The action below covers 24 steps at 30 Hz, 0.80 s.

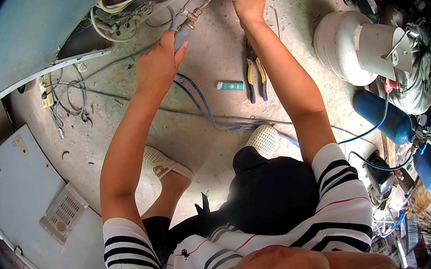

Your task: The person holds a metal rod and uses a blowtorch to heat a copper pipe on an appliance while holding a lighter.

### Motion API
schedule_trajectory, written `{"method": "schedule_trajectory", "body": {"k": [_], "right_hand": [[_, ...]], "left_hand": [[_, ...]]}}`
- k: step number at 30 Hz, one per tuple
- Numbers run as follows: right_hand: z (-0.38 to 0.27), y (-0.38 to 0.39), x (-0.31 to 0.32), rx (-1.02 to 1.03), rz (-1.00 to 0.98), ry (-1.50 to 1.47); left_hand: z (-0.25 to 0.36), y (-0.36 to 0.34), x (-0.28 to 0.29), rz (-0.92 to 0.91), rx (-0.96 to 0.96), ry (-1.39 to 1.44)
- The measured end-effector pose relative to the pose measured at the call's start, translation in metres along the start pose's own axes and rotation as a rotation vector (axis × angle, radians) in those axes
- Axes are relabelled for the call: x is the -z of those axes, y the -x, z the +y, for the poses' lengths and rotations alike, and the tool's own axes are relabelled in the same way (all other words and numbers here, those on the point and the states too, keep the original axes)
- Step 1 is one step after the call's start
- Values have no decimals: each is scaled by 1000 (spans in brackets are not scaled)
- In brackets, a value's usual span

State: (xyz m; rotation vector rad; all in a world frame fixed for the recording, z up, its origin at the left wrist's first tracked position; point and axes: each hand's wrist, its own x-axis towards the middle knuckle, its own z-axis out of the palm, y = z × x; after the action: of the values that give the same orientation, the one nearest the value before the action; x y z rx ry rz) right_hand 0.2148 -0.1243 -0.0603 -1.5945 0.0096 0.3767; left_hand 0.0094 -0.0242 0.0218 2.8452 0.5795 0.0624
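Note:
My left hand [156,61] is wrapped round the grey handle of a gas torch [191,20], whose brass valve fittings and thin nozzle tube slant up to the right. Close to the nozzle's far end is my right hand [247,2], thumb and fingers pinched together; what they hold, if anything, I cannot make out. On the concrete floor below lie pliers [256,79] with yellow-and-black handles, partly beside my right forearm, and a green lighter [230,86] with a white end. Twin blue hoses [198,102] run across the floor beyond my feet.
A large grey appliance [28,33] with exposed tubing [131,0] stands at upper left. A white panel [24,183] sits at left, near a power strip [46,90] and tangled cables. To the right stand a white gas cylinder [336,49], a blue cylinder [381,115] and clutter.

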Motion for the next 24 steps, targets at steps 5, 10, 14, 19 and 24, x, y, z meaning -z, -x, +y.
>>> {"method": "schedule_trajectory", "body": {"k": [5, 10, 14, 19, 24], "right_hand": [[-3, 0, 0, -71, -28, -37], [-4, 1, 2, -126, -82, -82], [2, 4, 2, -17, -29, -73], [-1, -1, 1, -69, -49, -89], [-4, 7, 7, -73, -27, -3]], "left_hand": [[1, 0, 1, -5, 6, -4], [1, -1, 0, -13, 13, -5], [2, -1, 1, -20, 16, -13], [1, -1, -2, 4, 3, -12], [0, -1, -2, -22, -5, 1]]}}
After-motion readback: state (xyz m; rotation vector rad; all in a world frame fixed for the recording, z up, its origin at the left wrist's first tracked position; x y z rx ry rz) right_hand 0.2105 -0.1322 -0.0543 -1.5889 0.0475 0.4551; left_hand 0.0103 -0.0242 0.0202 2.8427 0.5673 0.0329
